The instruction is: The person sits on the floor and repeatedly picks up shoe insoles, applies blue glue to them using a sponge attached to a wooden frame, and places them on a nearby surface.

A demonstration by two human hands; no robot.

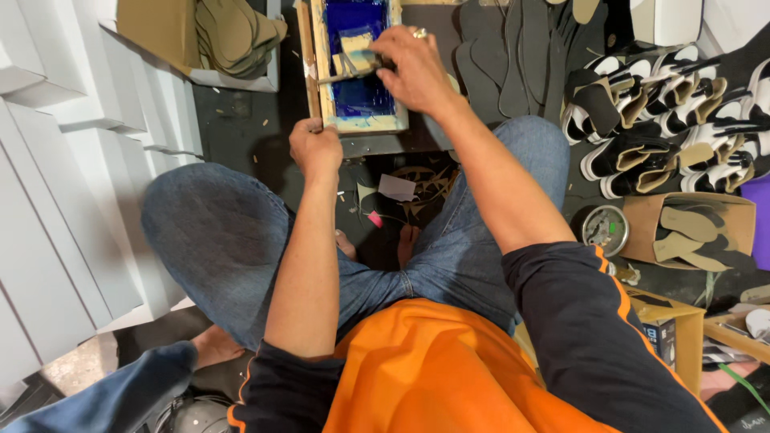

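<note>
Left of the wooden printing frame [358,122], a stack of white boxes [72,160] runs down the edge of the view, and above them an open cardboard box [160,28] holds a pile of olive-tan insoles [237,32]; their number cannot be counted. The left hand [315,149] sits at the frame's near left corner, fingers curled shut on the wooden rail. The frame lies on the dark floor ahead of the person's knees, its screen coated in blue ink [357,88]. Over the screen, the right hand [415,64] has its fingers closed around a squeegee [353,64] pressed to the ink. Right of the frame lie dark grey insoles [501,56], then rows of black-and-white shoes [666,112]. Below them stand one round tin [603,228] and one brown carton [690,232] of tan insoles.
</note>
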